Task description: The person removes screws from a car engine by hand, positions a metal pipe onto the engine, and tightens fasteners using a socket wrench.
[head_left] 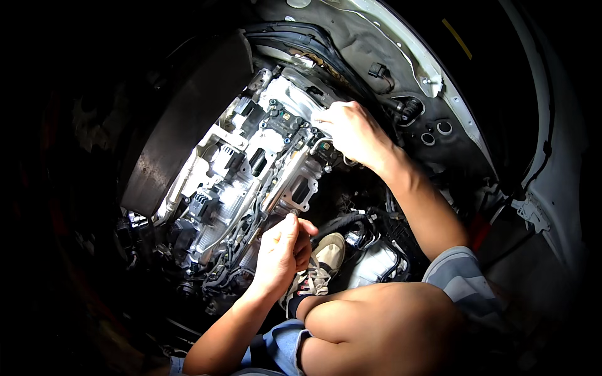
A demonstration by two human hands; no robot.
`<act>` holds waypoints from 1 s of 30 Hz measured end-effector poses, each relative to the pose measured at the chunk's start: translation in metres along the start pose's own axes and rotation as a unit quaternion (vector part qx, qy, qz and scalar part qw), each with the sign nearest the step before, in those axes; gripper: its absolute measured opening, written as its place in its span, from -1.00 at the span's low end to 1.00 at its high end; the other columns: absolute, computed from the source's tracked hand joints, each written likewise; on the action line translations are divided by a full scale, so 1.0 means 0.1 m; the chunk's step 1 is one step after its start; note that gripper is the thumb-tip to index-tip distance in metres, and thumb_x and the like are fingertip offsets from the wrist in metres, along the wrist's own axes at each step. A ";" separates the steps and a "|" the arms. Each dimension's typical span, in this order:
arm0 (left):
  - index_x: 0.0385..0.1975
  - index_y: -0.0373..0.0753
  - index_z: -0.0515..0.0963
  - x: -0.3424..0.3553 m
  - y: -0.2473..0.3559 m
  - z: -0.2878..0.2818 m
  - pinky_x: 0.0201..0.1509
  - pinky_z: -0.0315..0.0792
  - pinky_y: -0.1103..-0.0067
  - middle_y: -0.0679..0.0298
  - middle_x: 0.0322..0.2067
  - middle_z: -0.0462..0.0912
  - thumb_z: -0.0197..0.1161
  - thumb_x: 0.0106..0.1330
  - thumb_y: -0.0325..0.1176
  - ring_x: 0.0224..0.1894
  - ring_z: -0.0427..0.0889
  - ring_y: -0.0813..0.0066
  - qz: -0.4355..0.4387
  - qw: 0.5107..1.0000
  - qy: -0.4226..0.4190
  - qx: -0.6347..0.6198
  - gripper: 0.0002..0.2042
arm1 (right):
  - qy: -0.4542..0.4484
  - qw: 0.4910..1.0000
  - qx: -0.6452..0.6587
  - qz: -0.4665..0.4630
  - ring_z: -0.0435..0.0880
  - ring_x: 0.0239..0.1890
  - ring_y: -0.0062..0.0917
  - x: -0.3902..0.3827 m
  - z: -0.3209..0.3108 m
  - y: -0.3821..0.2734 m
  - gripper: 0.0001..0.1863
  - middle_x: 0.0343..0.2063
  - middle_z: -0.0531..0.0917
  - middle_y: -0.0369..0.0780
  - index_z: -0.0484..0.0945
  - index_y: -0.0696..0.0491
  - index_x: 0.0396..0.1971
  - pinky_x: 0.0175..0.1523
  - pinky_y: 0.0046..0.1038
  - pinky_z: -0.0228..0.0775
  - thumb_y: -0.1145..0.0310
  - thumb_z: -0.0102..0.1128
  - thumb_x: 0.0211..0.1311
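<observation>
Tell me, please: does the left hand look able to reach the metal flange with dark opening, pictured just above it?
Probably yes. The left hand is close below the metal flange in this view, and nothing visible blocks the way, though depth is uncertain.

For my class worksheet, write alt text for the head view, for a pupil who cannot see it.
A person's bare right hand is at the upper right side of a brightly lit silver metal engine; the bare left hand is curled near its lower right side. A beige lace-up shoe shows beside the left hand.
</observation>
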State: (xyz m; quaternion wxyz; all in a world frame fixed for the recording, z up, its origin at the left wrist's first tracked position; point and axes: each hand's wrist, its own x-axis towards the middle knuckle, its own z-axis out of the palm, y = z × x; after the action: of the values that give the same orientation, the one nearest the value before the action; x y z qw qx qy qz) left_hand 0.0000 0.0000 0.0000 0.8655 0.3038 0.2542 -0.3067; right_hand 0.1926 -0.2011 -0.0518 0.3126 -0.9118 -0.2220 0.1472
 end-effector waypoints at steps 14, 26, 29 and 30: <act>-0.33 -0.25 0.48 -0.07 0.00 0.01 -0.63 0.01 0.73 0.49 -0.65 0.15 -0.08 0.53 -0.04 -0.66 0.13 0.73 -0.030 0.999 -0.001 0.037 -0.61 | -0.047 0.953 -0.260 -0.149 0.67 -0.34 -0.14 0.30 0.21 -0.19 -0.89 -0.42 0.62 -0.04 0.52 0.14 -0.34 -0.21 -0.21 0.53 0.42 0.10 0.19; -0.31 -0.26 0.48 -0.04 -0.04 0.02 -0.63 0.01 0.73 0.45 -0.61 0.19 -0.04 0.51 -0.06 -0.65 0.14 0.70 -0.050 0.999 0.013 0.006 -0.64 | 0.022 0.931 -0.313 -0.187 0.70 -0.35 -0.17 0.27 0.19 -0.10 -0.84 -0.42 0.65 -0.07 0.52 0.09 -0.38 -0.26 -0.26 0.54 0.31 0.11 0.24; -0.28 -0.28 0.47 -0.05 -0.05 -0.04 -0.63 0.02 0.73 0.43 -0.58 0.21 -0.01 0.45 -0.10 -0.63 0.16 0.67 -0.046 0.998 -0.005 -0.033 -0.68 | -0.105 0.920 -0.368 -0.085 0.70 -0.35 -0.32 0.29 0.15 -0.30 -0.82 -0.37 0.66 -0.16 0.60 0.01 -0.30 -0.24 -0.31 0.56 0.28 0.05 0.28; -0.26 -0.29 0.46 -0.05 -0.05 -0.05 -0.63 0.02 0.73 0.41 -0.57 0.22 0.00 0.40 -0.12 -0.62 0.17 0.66 -0.039 0.997 -0.031 -0.065 -0.69 | -0.121 0.912 -0.385 -0.076 0.71 -0.36 -0.32 0.29 0.13 -0.33 -0.80 -0.39 0.68 -0.18 0.61 0.01 -0.29 -0.26 -0.30 0.56 0.26 0.04 0.30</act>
State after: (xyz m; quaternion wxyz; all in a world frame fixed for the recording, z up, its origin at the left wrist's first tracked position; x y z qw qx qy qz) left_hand -0.0084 0.0024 -0.0024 0.8780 0.2276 0.2584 -0.3324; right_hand 0.2021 -0.1568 -0.0448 -0.0818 -0.9172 -0.3657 0.1353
